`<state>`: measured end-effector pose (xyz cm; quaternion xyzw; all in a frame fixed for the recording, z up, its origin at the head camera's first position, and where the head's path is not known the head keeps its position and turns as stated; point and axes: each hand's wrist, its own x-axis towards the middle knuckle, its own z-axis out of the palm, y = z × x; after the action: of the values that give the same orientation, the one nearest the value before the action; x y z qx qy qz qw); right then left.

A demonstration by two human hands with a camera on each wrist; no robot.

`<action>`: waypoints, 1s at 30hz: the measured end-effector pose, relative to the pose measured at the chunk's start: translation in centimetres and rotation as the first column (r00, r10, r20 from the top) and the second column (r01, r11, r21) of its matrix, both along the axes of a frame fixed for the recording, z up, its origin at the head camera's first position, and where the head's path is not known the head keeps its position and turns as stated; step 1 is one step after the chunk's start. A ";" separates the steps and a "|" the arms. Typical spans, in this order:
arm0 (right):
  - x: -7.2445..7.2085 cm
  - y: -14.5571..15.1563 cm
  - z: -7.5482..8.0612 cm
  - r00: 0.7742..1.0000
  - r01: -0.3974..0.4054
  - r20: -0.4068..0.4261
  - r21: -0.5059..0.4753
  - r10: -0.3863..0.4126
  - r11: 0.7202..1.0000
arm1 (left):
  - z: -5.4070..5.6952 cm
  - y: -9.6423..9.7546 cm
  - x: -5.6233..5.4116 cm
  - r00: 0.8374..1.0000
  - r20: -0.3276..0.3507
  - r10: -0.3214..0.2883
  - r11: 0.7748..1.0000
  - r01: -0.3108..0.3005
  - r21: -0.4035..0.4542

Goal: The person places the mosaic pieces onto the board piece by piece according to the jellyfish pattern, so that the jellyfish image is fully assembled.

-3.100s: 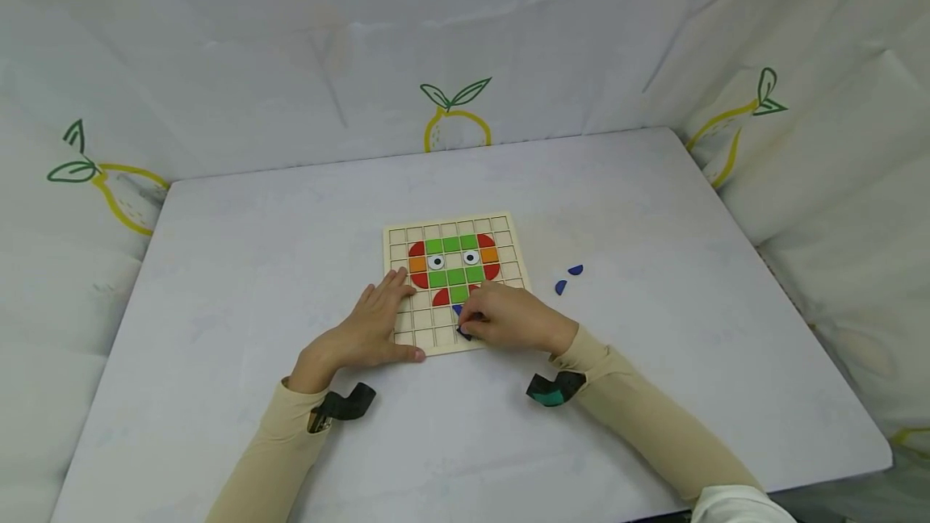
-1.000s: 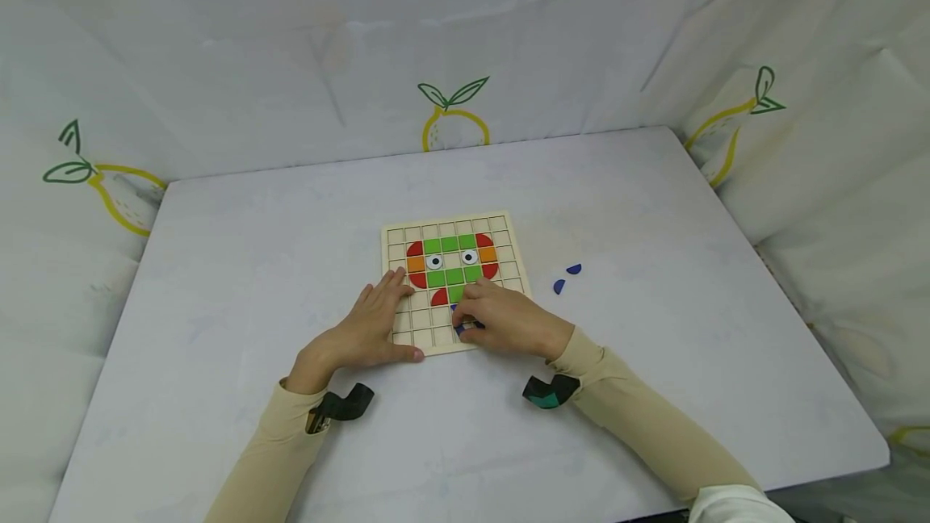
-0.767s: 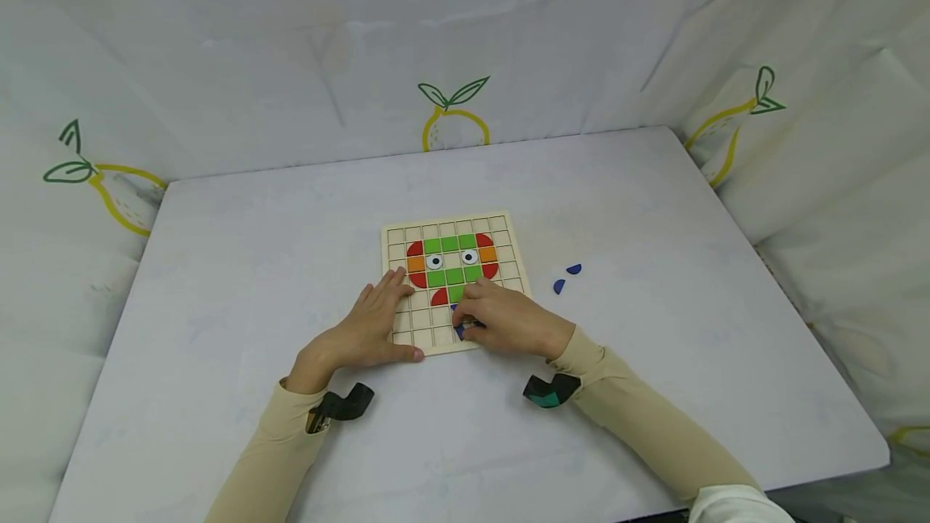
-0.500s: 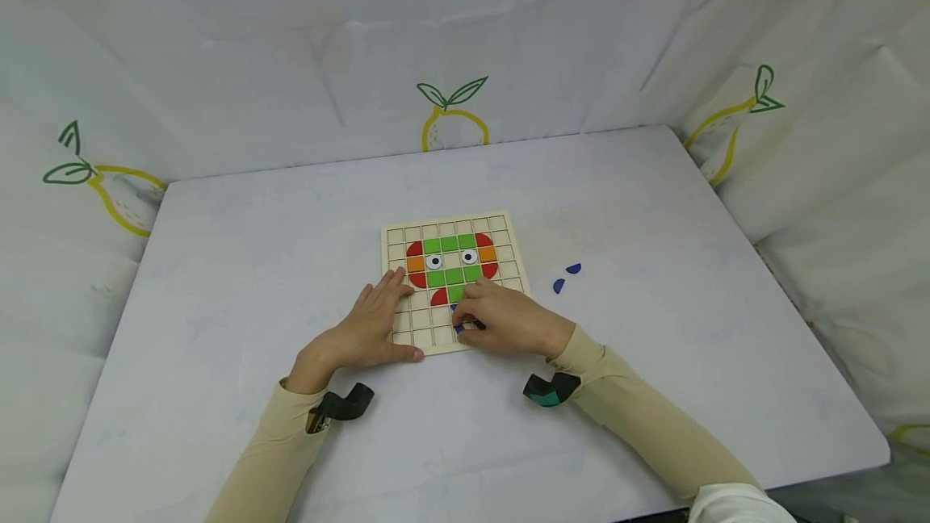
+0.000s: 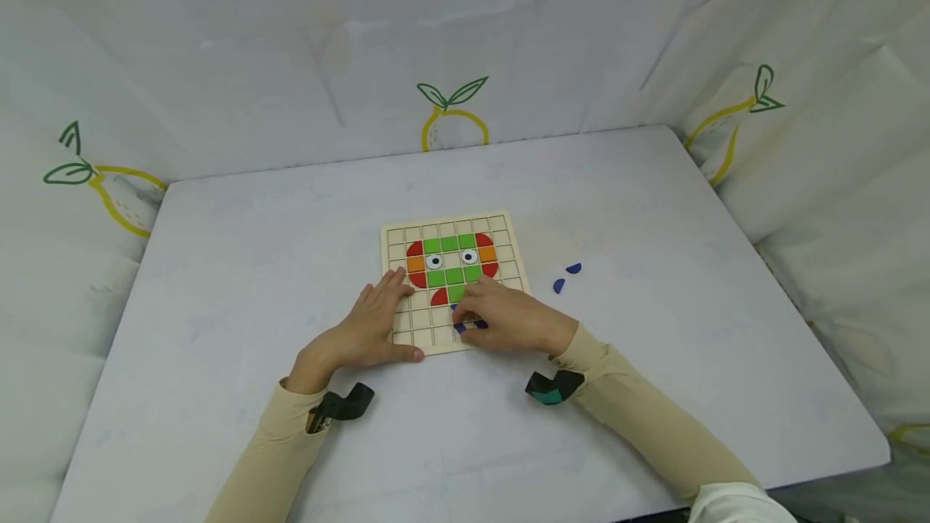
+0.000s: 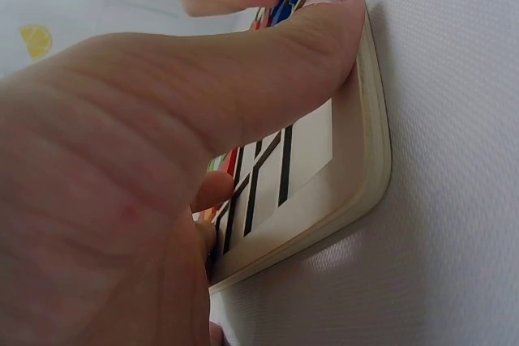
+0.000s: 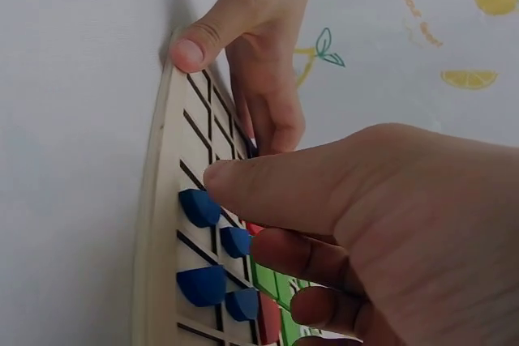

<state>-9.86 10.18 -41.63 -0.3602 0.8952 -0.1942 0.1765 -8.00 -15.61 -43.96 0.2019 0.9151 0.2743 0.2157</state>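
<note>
A square wooden grid board (image 5: 417, 337) lies on the table, with green, red and orange tiles and two eye tiles forming a figure. My left hand (image 5: 370, 325) rests flat along its left side, thumb on the near edge. My right hand (image 5: 516, 317) is over the lower right of the board, fingers bent. In the right wrist view several blue pieces sit in cells, among them a blue half-disc (image 7: 201, 285). The right thumb (image 7: 268, 188) lies against or just beside a blue piece (image 7: 199, 207); the index fingertip is close to another blue piece (image 7: 235, 241). No piece shows between thumb and fingers.
Two loose blue half-discs (image 5: 573, 269) lie on the white table (image 5: 654, 305), right of the board. White cloth walls (image 5: 291, 63) with lemon drawings stand behind and at the sides. Black straps (image 5: 347, 403) are around both wrists.
About three seconds ago the right fingers held a blue piece low on the board; now blue pieces show on both sides of the thumb. The left hand and the loose half-discs have stayed put.
</note>
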 end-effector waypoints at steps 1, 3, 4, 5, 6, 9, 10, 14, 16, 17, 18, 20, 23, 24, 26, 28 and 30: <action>-0.1 0.2 0.2 1.000 0.013 0.009 -0.010 -0.013 1.000 | 0.0 0.0 0.0 1.000 -0.003 0.000 1.000 0.000 -0.002; -0.5 0.8 0.8 0.999 0.048 0.016 -0.042 -0.047 0.998 | 0.0 0.2 0.1 1.000 -0.006 0.000 1.000 0.000 -0.006; -0.7 1.2 1.2 0.998 0.064 0.017 -0.063 -0.063 0.996 | 0.0 0.2 0.1 1.000 -0.006 0.000 1.000 0.000 -0.007; -0.9 1.6 1.5 0.996 0.084 0.015 -0.083 -0.083 0.993 | 0.0 0.3 0.1 1.000 -0.007 0.000 1.000 0.000 -0.009; -1.1 2.1 1.8 0.995 0.103 0.013 -0.100 -0.103 0.990 | 0.0 0.4 0.1 1.000 -0.005 0.000 1.000 0.000 -0.013; -1.8 4.0 2.6 0.987 0.160 -0.001 -0.135 -0.162 0.978 | 0.0 0.6 0.1 1.000 0.004 -0.005 1.000 0.005 -0.015; -2.0 4.7 2.8 0.983 0.179 -0.003 -0.139 -0.181 0.974 | 0.1 0.7 0.1 1.000 0.008 -0.005 1.000 0.005 -0.016; -2.6 7.4 3.5 0.966 0.256 -0.007 -0.147 -0.260 0.956 | 0.2 0.8 0.1 1.000 0.005 0.000 1.000 0.000 -0.021; -2.8 8.7 3.7 0.955 0.293 -0.006 -0.144 -0.296 0.945 | 0.2 0.8 0.1 1.000 0.004 0.008 1.000 -0.008 -0.020; -3.0 9.3 3.8 0.950 0.310 -0.006 -0.140 -0.313 0.941 | 0.1 0.7 0.1 1.000 0.004 0.013 1.000 -0.013 -0.015; -3.2 9.8 3.8 0.945 0.322 -0.013 -0.132 -0.326 0.938 | 0.0 0.7 0.1 1.000 0.002 0.018 1.000 -0.018 -0.009; -3.4 10.9 3.7 0.937 0.344 -0.019 -0.111 -0.348 0.932 | -0.3 0.6 0.1 1.000 0.000 0.030 1.000 -0.030 0.005; -3.9 12.2 3.3 0.933 0.355 -0.038 -0.055 -0.357 0.933 | -0.8 0.4 0.4 0.998 -0.009 0.058 0.998 -0.057 0.035; -4.0 12.5 3.1 0.933 0.356 -0.044 -0.034 -0.357 0.934 | -0.9 0.3 0.5 0.997 -0.018 0.068 0.997 -0.068 0.047; -4.1 13.1 2.8 0.932 0.359 -0.047 0.007 -0.359 0.933 | -1.3 0.1 0.9 0.995 -0.030 0.095 0.994 -0.093 0.058; -4.2 13.6 2.4 0.932 0.361 -0.054 0.039 -0.359 0.932 | -1.7 -0.1 1.3 0.991 -0.039 0.128 0.990 -0.125 0.065; -4.4 14.0 1.9 0.931 0.363 -0.056 0.064 -0.360 0.930 | -1.9 -0.2 1.9 0.986 -0.050 0.160 0.985 -0.156 0.072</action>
<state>-14.22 24.21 -39.70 -0.1867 0.9563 -0.1826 0.1314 -6.15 -15.85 -45.88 0.1435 0.9241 0.3157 0.1607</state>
